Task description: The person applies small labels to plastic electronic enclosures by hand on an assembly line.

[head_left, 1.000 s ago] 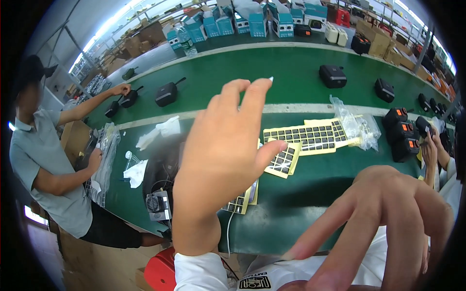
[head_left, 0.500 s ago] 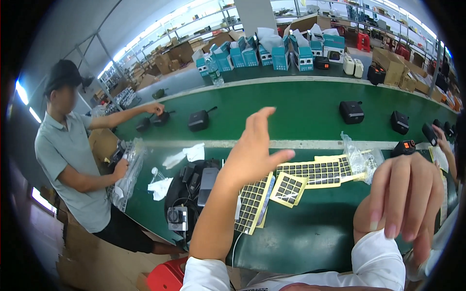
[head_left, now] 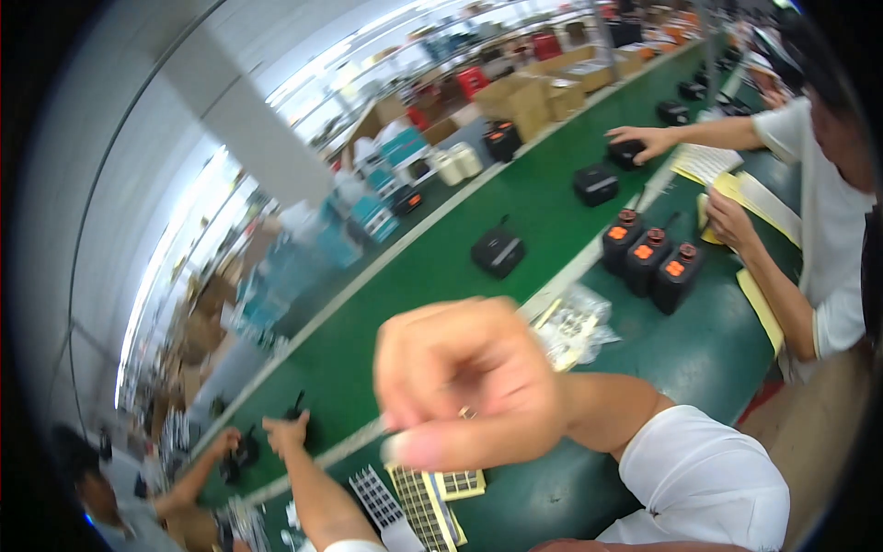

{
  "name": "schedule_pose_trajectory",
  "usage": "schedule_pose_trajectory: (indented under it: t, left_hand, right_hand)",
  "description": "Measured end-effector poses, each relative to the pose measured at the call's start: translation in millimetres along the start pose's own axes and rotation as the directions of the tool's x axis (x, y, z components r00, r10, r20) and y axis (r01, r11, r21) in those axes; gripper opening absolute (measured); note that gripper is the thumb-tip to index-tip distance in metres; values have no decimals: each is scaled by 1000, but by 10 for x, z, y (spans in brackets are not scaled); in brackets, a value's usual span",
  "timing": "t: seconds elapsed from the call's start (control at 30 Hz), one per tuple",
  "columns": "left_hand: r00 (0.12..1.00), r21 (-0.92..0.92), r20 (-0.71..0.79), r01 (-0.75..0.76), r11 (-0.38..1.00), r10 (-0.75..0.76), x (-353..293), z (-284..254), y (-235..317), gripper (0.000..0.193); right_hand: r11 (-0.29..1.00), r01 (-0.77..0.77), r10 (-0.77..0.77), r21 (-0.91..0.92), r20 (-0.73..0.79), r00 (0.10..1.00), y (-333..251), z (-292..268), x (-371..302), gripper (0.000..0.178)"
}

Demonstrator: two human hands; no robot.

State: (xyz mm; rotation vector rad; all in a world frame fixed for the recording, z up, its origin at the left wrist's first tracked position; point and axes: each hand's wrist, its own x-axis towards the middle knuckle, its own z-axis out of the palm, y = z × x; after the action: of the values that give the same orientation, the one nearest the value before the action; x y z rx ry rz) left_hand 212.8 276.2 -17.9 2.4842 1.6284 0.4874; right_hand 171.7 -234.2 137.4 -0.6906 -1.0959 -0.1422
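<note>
Close to the camera, my right hand (head_left: 469, 391) is curled into a loose fist, blurred by motion. A tiny gold-coloured spot shows between its thumb and fingers, too small to name. Farther left and lower, my left hand (head_left: 291, 432) stretches over the green belt with its fingers out. Right beside it, partly behind it, is a black box-shaped device (head_left: 302, 425) with a strap; whether they touch I cannot tell. Below my right hand lie a yellow-backed sheet of dark square stickers (head_left: 425, 511) and a pale gridded sheet (head_left: 379, 497).
Another black device (head_left: 498, 251) rests mid-belt. Three black devices with orange marks (head_left: 649, 258) stand on the green table (head_left: 589, 460), near a clear plastic bag (head_left: 579, 324). A co-worker's hand (head_left: 644, 143) at right touches a black device; another person (head_left: 110, 506) works at far left. Blue-white boxes (head_left: 303, 248) line the far side.
The view has swung right and tilted. My right hand has come up to the middle and curled. My left hand now sits lower left, beside a black device on the belt.
</note>
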Motion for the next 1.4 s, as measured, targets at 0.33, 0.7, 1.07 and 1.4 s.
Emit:
schedule_pose_trajectory:
  t: [0.33,0.7,1.07,1.4]
  left_hand:
    - [985,-39,150,-76,996,81,97,133,-93,110]
    - [648,-81,-82,-761,643,757,-1707,-1648,-17,96]
    - [641,-291,-14,-737,610,768,-3158,-2397,-372,80]
    - [385,-542,-772,-815,-207,507,-3674,-807,-393,33]
  right_hand:
    - [851,15,117,-524,218,969,560,34,60,28]
    - [488,171,302,-856,349,887,1469,535,-455,90]
    - [658,-21,217,-753,162,963,1308,741,-804,74]
    - [429,-637,723,-641,-178,667,776,-173,-2329,56]
